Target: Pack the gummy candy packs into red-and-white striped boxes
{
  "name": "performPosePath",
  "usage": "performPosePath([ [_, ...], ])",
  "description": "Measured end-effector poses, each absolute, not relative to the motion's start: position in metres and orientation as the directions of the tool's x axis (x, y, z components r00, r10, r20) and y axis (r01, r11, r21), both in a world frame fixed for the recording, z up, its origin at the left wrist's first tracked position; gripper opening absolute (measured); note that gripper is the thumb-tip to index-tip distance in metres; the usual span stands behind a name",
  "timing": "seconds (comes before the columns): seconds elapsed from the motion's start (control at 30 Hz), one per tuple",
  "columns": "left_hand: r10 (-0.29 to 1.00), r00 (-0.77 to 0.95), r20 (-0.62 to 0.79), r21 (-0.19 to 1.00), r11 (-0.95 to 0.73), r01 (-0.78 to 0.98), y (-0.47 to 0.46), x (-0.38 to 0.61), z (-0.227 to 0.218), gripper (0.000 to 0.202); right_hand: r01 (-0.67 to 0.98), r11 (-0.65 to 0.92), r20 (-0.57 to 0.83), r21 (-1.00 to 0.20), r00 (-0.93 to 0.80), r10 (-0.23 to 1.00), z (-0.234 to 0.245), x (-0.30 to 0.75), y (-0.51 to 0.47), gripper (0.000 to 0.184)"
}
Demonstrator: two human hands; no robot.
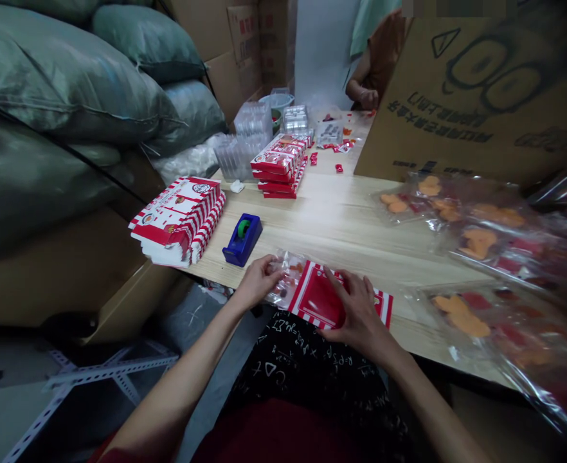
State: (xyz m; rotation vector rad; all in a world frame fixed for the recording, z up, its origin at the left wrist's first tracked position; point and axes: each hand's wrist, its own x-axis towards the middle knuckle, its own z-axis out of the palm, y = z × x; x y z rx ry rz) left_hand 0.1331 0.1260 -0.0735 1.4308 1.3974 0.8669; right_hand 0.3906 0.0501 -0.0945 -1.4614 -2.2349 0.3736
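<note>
At the table's front edge lies a red and white striped card sleeve, partly around a clear plastic tray with small orange and red pieces in it. The tray sticks out of the sleeve's left end. My left hand pinches the tray's outer end between thumb and fingers. Across the sleeve's right part, my right hand is wrapped with its thumb at the near edge and fingers over the top. Just beyond my left hand stands a blue tape dispenser with a green core.
Flat striped sleeves are stacked at the left; filled boxes and clear trays stand behind. Bagged trays cover the right side before a large carton. Another person's hand shows at the far end. Sacks line the left.
</note>
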Motion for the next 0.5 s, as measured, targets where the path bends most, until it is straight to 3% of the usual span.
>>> performPosePath([
  [0.2,0.984,0.154,0.087,0.846,-0.154,0.510,0.107,0.150,-0.046,0.044,0.817,0.326,0.282,-0.476,-0.209,0.936,-0.080,0.368,0.042,0.138],
  [0.33,0.972,0.186,0.144,0.849,-0.218,0.481,0.098,0.142,-0.020,0.019,0.829,0.208,0.301,-0.519,-0.051,0.952,-0.065,0.354,0.015,0.142],
  [0.43,0.941,0.334,0.054,0.902,-0.189,0.389,0.094,0.133,-0.012,0.016,0.721,0.136,0.235,-0.680,0.039,0.971,-0.067,0.349,-0.014,0.135],
  [0.5,0.894,0.447,-0.025,0.929,-0.145,0.341,0.090,0.133,-0.018,0.017,0.529,0.070,0.122,-0.846,0.063,0.991,-0.079,0.351,-0.031,0.115],
])
